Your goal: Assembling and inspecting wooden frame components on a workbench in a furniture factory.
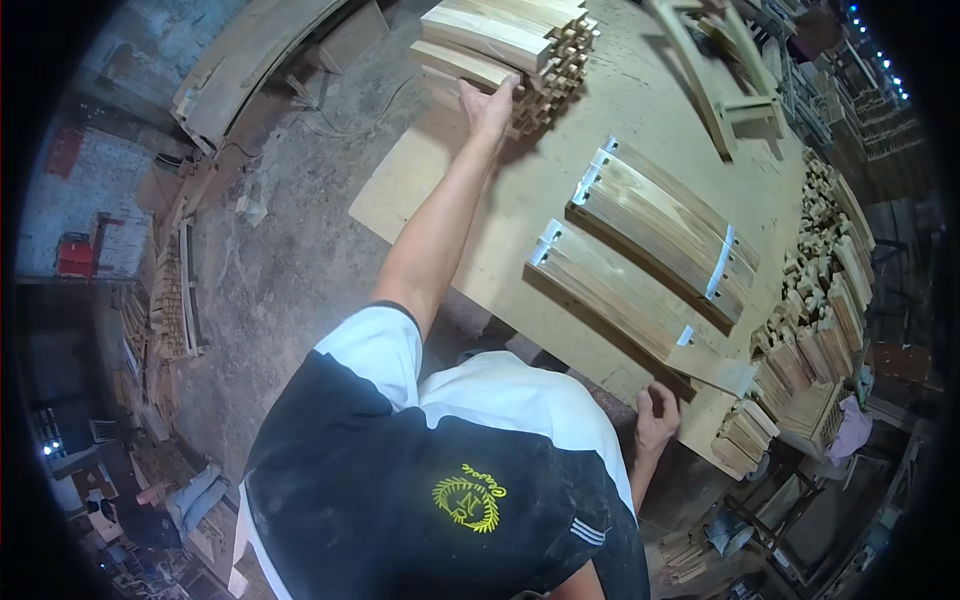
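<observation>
My left arm reaches out to a tall stack of short wooden slats at the far side of the worktable. There my left hand is closed on the end of the front wooden slat, thumb on the near side and fingers at its end. My right hand is by the table's near edge, fingers curled but apart, with nothing visible in them. Close to it lies a bundle of wooden boards bound with white tape. Behind that sits a second taped bundle of boards.
The pale worktable spreads under the stacks. A wooden frame stands at the far right. Many wooden pieces are piled along the right side. Curved wooden panels lean at the far left. Another person is at lower left.
</observation>
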The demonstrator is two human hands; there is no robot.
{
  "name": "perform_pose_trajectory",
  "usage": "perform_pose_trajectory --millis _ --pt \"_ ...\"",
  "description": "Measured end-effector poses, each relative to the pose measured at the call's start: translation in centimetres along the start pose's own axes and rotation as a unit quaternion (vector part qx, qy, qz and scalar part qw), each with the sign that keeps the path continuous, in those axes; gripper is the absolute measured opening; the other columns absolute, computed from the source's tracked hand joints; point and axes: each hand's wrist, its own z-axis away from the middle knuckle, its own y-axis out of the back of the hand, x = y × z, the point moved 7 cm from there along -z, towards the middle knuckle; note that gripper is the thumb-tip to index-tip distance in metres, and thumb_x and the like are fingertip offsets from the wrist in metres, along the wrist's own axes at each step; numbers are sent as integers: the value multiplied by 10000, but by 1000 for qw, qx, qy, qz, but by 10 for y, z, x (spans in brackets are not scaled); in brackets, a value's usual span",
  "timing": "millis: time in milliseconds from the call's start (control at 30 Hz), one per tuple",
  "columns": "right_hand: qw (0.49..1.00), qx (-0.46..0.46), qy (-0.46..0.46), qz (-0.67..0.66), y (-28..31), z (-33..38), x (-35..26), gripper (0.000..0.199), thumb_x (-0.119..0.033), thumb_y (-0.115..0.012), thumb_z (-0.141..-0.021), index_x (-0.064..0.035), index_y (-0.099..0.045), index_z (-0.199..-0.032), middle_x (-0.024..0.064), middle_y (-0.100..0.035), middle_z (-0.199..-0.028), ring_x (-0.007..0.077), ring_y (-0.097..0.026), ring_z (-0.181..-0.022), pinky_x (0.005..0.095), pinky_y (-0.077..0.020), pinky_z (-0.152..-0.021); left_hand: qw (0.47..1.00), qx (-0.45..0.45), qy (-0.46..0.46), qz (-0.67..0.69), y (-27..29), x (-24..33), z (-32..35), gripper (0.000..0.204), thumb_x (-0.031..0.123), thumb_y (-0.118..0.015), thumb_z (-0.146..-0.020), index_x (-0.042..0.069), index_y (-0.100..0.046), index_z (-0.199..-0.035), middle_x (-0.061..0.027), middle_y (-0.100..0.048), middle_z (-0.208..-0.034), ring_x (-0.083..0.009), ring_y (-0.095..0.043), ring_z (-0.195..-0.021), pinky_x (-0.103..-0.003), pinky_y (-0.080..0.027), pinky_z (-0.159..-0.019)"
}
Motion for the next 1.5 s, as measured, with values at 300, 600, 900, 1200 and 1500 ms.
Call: perform_pose_trajectory --millis 300,600,900,1200,1500 --pt "981 -135 52 -130 -109 -59 -97 246 -66 -726 -866 28 -658 -1083 82 -691 -971 152 -656 -892 290 -528 -828 971 -216 91 51 92 5 89 500 85 -760 -702 -79 -558 -1129 -177 -648 -1012 -227 -650 -876 -356 -539 -788" --pt "960 -204 164 -101 -220 -144 -209 553 -118 -851 -762 18 -568 -1217 100 -690 -1033 129 -647 -861 255 -536 -704 906 -306 -273 -104 100 112 208 684 163 -787 -665 25 -519 -1280 -145 -559 -957 -347 -575 -830 -447 -472 -765" --pt "947 -209 47 -241 -216 -151 -122 485 -73 -841 -762 29 -596 -1168 94 -677 -1056 167 -655 -925 288 -559 -789 924 -382 -1 -16 110 39 142 442 264 -752 -845 6 -653 -1190 -108 -713 -875 -179 -683 -833 -327 -530 -765" --pt "957 -212 73 -185 -216 -148 -133 510 -102 -867 -737 8 -628 -1174 103 -693 -1090 174 -668 -971 318 -571 -831 898 -436 13 56 78 57 156 316 242 -643 -945 15 -678 -1162 -111 -716 -932 -160 -679 -863 -309 -533 -784" --pt "930 -228 177 -230 -221 -138 -147 544 -13 -832 -754 19 -578 -1234 98 -662 -1158 191 -650 -1038 334 -561 -873 853 -487 55 177 56 89 153 338 254 -564 -1009 -10 -654 -1201 -92 -682 -1016 -146 -642 -968 -299 -533 -913"
